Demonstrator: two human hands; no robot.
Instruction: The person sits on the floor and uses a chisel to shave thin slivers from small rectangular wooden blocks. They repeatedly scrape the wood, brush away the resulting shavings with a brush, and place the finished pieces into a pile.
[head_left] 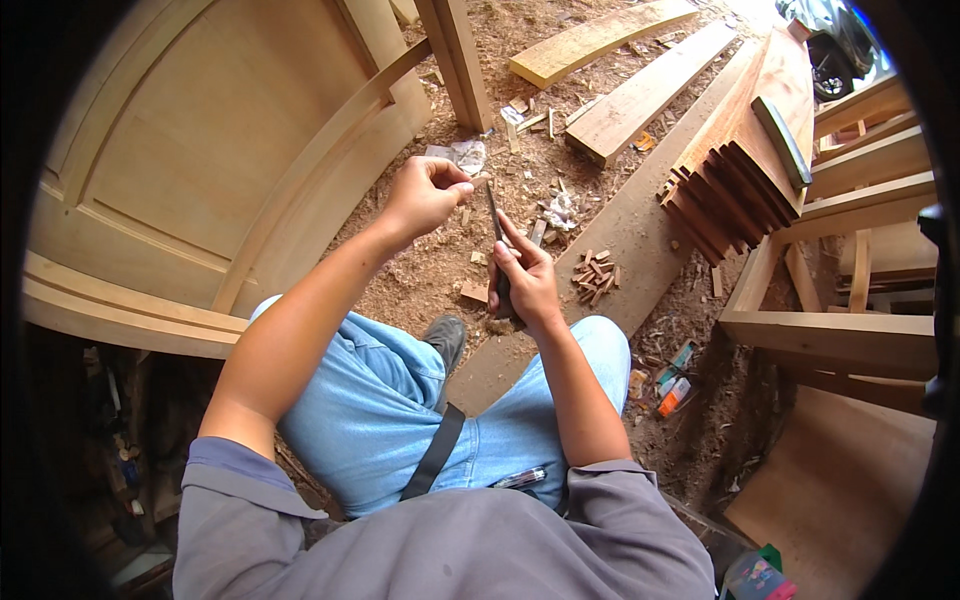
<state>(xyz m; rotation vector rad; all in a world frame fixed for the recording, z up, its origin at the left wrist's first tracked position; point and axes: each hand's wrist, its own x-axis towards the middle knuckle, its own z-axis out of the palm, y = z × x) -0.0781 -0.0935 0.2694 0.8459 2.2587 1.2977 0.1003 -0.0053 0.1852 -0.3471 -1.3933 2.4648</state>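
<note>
My left hand (422, 203) pinches a small wooden piece (480, 182) between thumb and fingertips, over the shavings. In my right hand (528, 272) is a knife-like tool (493, 212) with a narrow dark blade, pointing up and away from me. Its tip meets or nearly meets the wooden piece; whether they touch, I cannot tell. My right fingers partly hide its dark handle. Just right of that hand, a small heap of wooden pegs (597, 277) lies on a long board (640, 255) between my knees.
Carved door panels (180, 140) stand at left. Thick planks (650, 95) lie ahead on shavings. At right are a stack of reddish boards (745, 175) and a wooden frame (830, 335). An orange-and-white item (674, 396) lies beside my right knee. A pen (520, 478) rests at my lap.
</note>
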